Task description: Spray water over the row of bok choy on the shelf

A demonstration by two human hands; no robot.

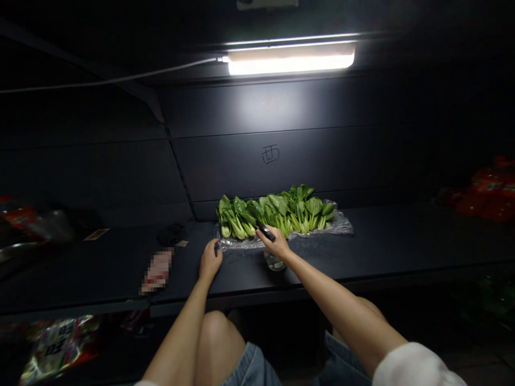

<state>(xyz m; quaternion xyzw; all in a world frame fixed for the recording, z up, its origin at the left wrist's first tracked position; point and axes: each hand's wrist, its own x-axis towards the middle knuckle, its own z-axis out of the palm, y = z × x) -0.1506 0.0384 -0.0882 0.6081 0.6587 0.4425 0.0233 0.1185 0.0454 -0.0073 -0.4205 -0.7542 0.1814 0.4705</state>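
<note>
Several green bok choy lie in a row on clear plastic wrap on the dark shelf. Their leaves point toward the back panel, and their pale stems face me. In front of them, my right hand is closed around the top of a clear spray bottle with a black nozzle, which points at the greens. Its trigger is hidden by my fingers. To the left, my left hand rests on the shelf by the wrap's near left corner, fingers and thumb apart, with nothing visible held.
A lit tube lamp hangs overhead, its white cable running left. Red bottles stand far right; another bottle is at left. A blurred-out packet lies left of my hand. Snack bags sit on the shelf below.
</note>
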